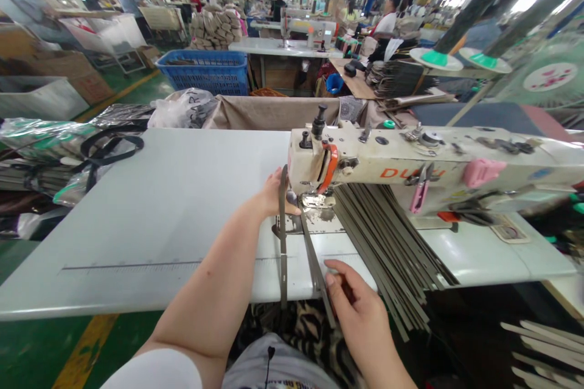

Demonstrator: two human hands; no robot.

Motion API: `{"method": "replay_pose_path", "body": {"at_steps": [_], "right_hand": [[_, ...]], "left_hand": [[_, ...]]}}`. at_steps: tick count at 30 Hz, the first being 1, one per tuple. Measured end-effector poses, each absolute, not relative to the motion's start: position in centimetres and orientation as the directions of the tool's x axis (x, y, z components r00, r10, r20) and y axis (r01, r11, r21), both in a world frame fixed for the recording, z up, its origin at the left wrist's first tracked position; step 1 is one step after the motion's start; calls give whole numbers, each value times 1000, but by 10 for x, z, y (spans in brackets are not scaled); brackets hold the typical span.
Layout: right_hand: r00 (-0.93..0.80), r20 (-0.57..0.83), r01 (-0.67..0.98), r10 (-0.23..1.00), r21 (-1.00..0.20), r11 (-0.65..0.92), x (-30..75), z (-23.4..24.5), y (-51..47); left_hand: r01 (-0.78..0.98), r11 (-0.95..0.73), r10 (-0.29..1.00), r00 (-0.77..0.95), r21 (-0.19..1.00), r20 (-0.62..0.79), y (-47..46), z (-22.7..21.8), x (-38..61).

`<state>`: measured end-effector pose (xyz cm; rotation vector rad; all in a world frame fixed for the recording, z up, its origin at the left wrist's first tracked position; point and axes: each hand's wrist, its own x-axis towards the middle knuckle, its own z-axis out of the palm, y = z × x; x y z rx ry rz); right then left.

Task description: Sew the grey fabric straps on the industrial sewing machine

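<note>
A narrow grey-brown strap (pixel 312 255) runs from under the presser foot of the sewing machine (pixel 314 161) toward me. My left hand (pixel 275 194) lies on the machine bed left of the needle, its thumb stretched toward the foot; some fingers are hidden behind the machine head. Another length of strap (pixel 283 237) arches over that hand and hangs past the table's front edge. At the front edge, my right hand (pixel 358 304) has its thumb against the strap, index finger extended and the other fingers curled. The strap seems lightly held there.
Many similar straps (pixel 387 243) lie fanned under the machine arm and over the front edge. Pink-handled snips (pixel 420 191) sit on the machine. A ruler line (pixel 137 266) crosses the white table (pixel 182 194). Thread cones (pixel 469 24) stand right; a blue crate (pixel 205 73) is beyond.
</note>
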<state>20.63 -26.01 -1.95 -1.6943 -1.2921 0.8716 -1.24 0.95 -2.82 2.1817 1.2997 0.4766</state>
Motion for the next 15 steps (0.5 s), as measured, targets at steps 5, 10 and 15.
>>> {"method": "replay_pose_path", "body": {"at_steps": [5, 10, 15], "right_hand": [[221, 368, 862, 903, -507, -5, 253, -11, -257], [95, 526, 991, 845, -130, -30, 279, -11, -252], [9, 522, 999, 853, 40, -35, 282, -11, -252]], "left_hand": [[733, -348, 901, 434, 584, -7, 8, -26, -7], [744, -346, 905, 425, 571, -5, 5, -18, -7], [721, -380, 885, 466, 579, 0, 5, -11, -7]]}}
